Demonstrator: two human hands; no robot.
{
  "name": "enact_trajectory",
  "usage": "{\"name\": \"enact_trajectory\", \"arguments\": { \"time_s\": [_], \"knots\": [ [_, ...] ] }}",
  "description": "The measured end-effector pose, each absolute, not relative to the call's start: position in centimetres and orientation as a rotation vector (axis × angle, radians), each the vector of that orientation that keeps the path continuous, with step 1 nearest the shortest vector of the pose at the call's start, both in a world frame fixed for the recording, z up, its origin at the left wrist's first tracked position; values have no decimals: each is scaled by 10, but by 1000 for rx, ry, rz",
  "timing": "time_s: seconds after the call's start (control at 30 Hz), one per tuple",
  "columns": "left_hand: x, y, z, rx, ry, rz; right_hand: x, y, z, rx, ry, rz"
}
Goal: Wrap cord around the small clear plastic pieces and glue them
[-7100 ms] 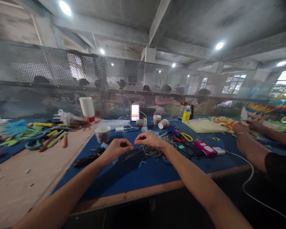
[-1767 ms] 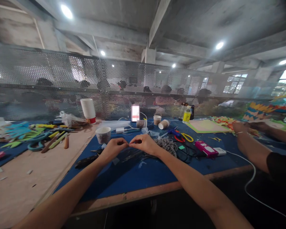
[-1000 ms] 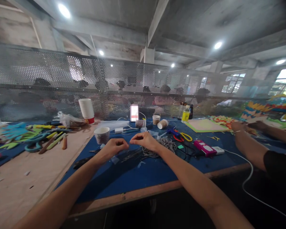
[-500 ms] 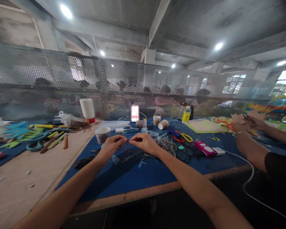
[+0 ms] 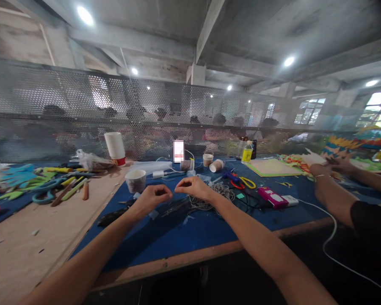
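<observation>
**A:** Your left hand (image 5: 152, 198) and right hand (image 5: 193, 188) are raised just above the blue mat (image 5: 190, 231), fingertips pinched shut and nearly meeting. Whatever is between them is too thin to make out; I'd guess a strand from the grey cord bundle (image 5: 214, 197) just beside your right wrist.

**B:** So what can go wrong?

**A:** With a grip that fine, the strand could slip out and vanish among the clutter below your hands. Pull sideways and you may drag the bundle into a tangle with the black cables (image 5: 247, 203). Your left elbow swings near the paper cup (image 5: 136, 180); a wide move could tip it. The co-worker's arm (image 5: 332, 199) is well apart.
</observation>
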State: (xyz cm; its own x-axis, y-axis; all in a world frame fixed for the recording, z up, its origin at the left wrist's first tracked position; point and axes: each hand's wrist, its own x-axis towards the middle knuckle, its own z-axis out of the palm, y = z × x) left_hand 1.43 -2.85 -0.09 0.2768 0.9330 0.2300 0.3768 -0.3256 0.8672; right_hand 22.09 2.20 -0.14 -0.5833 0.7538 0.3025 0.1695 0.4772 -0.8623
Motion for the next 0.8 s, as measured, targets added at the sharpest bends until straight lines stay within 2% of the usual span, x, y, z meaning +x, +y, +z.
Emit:
{"name": "enact_trajectory", "arguments": {
  "time_s": [0.2,0.3,0.4,0.6,0.8],
  "knots": [
    [11,-23,-7,2007,1334,1077,215,9,1,-699,-2117,868],
    [11,-23,-8,1907,1325,1164,212,4,1,-697,-2143,673],
    [11,-24,-7,1721,1267,1208,212,4,1,-698,-2151,605],
    [11,-25,-8,1439,1112,1230,212,6,1,-671,-2145,667],
    [11,-25,-6,1389,1098,1212,214,11,3,-701,-2090,913]
  ]
}}
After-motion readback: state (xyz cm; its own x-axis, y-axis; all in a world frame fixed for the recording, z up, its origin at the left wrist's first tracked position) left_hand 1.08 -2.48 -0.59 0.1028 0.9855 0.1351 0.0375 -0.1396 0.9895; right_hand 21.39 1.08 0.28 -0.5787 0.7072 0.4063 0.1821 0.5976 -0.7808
